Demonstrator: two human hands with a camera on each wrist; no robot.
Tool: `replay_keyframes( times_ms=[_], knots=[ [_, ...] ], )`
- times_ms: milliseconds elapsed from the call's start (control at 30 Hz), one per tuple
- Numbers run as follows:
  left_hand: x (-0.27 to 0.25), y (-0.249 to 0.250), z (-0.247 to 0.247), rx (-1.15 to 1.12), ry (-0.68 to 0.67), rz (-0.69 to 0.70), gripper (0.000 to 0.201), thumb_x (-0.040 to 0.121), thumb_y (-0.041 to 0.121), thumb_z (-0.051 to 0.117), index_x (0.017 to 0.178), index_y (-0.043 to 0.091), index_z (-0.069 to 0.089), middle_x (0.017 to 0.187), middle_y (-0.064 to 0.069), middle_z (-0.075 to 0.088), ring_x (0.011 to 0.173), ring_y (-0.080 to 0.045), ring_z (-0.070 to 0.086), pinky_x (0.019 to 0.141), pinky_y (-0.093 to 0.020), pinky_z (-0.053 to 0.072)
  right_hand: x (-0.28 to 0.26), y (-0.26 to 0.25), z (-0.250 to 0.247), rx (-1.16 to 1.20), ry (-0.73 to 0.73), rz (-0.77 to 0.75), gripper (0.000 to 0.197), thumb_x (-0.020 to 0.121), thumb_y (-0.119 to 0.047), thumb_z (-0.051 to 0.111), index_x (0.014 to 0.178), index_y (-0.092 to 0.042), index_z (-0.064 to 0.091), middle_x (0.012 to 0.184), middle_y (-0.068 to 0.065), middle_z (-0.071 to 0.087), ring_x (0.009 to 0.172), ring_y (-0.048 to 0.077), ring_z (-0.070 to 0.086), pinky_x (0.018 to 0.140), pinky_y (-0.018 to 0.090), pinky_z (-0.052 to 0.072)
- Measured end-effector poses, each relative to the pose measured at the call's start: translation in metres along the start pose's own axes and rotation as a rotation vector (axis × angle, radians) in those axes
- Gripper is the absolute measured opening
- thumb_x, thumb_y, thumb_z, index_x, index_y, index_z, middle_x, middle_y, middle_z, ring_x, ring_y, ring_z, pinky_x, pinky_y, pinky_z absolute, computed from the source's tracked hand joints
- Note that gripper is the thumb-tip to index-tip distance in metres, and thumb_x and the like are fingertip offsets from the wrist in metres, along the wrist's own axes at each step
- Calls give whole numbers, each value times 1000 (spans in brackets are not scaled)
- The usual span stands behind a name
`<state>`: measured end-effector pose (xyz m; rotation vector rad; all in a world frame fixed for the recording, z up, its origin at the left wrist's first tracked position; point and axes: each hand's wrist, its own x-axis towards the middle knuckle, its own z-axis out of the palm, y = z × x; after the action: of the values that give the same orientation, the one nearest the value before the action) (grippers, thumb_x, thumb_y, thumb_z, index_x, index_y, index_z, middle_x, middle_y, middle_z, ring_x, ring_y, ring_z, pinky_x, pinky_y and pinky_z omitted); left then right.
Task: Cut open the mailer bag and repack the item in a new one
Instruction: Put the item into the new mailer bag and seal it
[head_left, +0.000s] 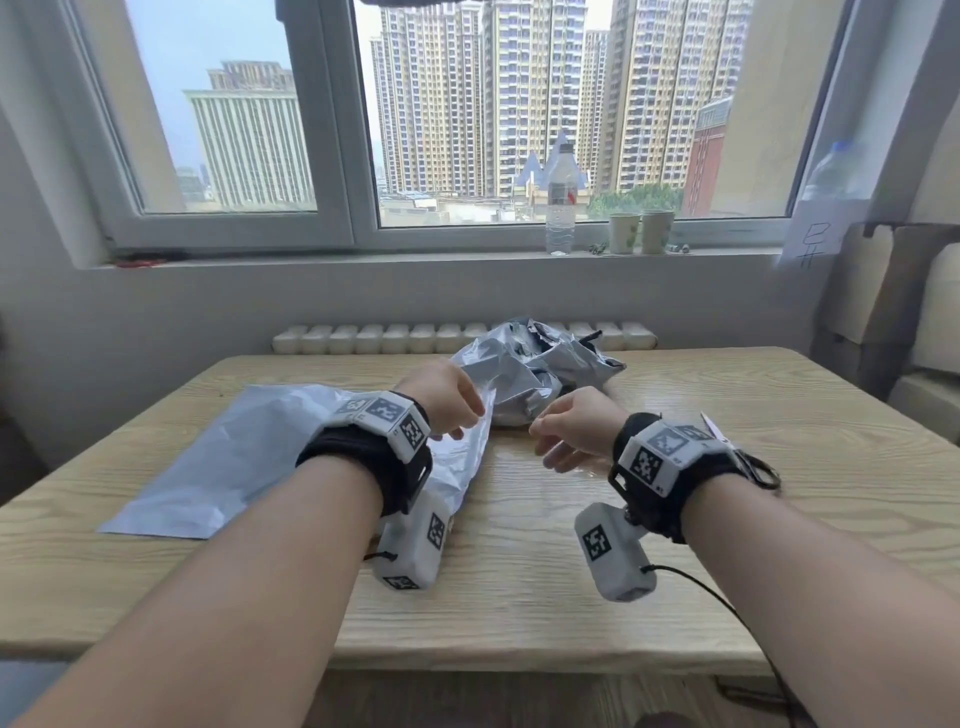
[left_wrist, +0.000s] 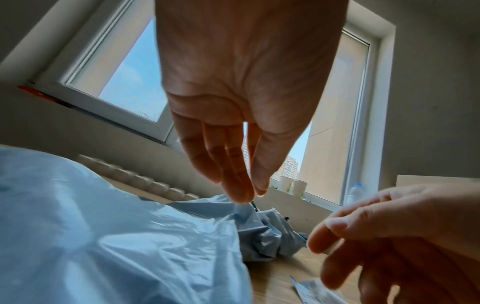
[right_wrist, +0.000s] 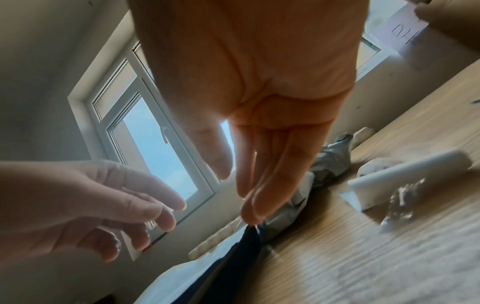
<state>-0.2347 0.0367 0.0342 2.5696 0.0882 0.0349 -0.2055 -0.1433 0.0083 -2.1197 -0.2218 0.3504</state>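
I'm judging the limp, slippery grey-blue plastic mailer bag (head_left: 234, 452) best pinched at its raised mid-frame edge, right hand (head_left: 571, 426) hanging slack, left hand (head_left: 441, 400), grip unclear.

Head: high, overlooks table (head_left: 675, 395), faces window (head_left: 332, 156). Wrists: close under left hand (left_wrist: 241, 92), right hand (right_wrist: 259, 82); window shared.

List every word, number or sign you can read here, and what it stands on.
Paper sheet beside the window: one handwritten character, perhaps "异"; unsure.
Water bottle label: too small to read.
Wrist tags: code patterns only, tiny print unreadable.
Printed slip: blurred.
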Motion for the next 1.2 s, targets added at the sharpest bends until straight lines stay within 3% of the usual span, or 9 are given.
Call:
replay_keyframes(
  times_ms=[133, 233, 433, 633, 733, 800, 900, 1067, 1200],
  knots=[
    [3, -31, -10, -5, -4, -67, 16, 86, 6, 62, 84, 20, 70, 84, 0, 73, 75, -10, 71, 68, -27, 59, 18, -6, 34, 40, -78, 117, 47, 96, -31, 54, 118, 11, 52, 84, 17, 67, 66, 25, 67, 69, 36, 58],
    [7, -47, -11, -6, -16, -95, 15, 86, 6, 64, 89, 19, 72, 83, 1, 72, 75, -9, 71, 66, -26, 59, 28, -6, 56, 61, -171, 189, 54, 90, -36, 63, 119, 6, 49, 100, 22, 68, 67, 24, 69, 64, 35, 60],
    [29, -59, -21, 2, -79, -124, 17, 86, 4, 62, 97, 12, 72, 90, -5, 73, 74, -13, 69, 71, -30, 58, 48, 0, 69, -16, -221, 223, 11, 85, -4, 66, 95, -1, 63, 82, 10, 69, 57, 15, 68, 58, 28, 59],
    [74, -46, -15, 114, -164, -84, 25, 87, 6, 61, 108, 11, 72, 92, -4, 71, 80, -14, 66, 68, -22, 54, 53, 16, 49, 53, -321, 346, 26, 83, 8, 61, 109, 8, 58, 84, 20, 69, 61, 27, 71, 52, 33, 58],
    [98, -35, -2, 340, -236, -17, 37, 91, 12, 56, 128, 15, 62, 123, -4, 65, 107, -18, 62, 60, -12, 43, 58, 21, 39, 41, -327, 337, 22, 81, 10, 62, 102, 6, 58, 83, 19, 66, 58, 25, 69, 53, 34, 59],
    [114, -32, 8, 438, -259, 11, 42, 94, 13, 52, 136, 17, 55, 136, -1, 56, 121, -19, 55, 72, -17, 45, 62, 24, 36, 29, -320, 319, 22, 79, 9, 64, 99, 1, 58, 82, 18, 62, 57, 24, 65, 56, 35, 60],
    [137, -32, 17, 547, -275, 17, 44, 94, 12, 49, 138, 12, 51, 139, -3, 53, 121, -20, 54, 96, -24, 42, 68, 29, 35, 31, -340, 338, 24, 76, 6, 69, 97, -2, 58, 82, 17, 61, 63, 26, 64, 58, 34, 59],
    [165, -38, 24, 578, -280, 13, 48, 95, 18, 51, 141, 8, 43, 140, -8, 51, 124, -22, 52, 101, -28, 39, 81, 34, 37, 50, -370, 349, 35, 75, 4, 71, 107, -2, 59, 92, 22, 64, 75, 35, 68, 80, 46, 57],
    [170, -43, 23, 599, -255, 16, 48, 92, 25, 56, 137, 8, 50, 134, -9, 57, 120, -23, 55, 96, -28, 42, 89, 34, 37, 54, -386, 344, 35, 75, 3, 71, 108, 0, 61, 89, 20, 66, 69, 30, 69, 73, 42, 60]
  ],
)
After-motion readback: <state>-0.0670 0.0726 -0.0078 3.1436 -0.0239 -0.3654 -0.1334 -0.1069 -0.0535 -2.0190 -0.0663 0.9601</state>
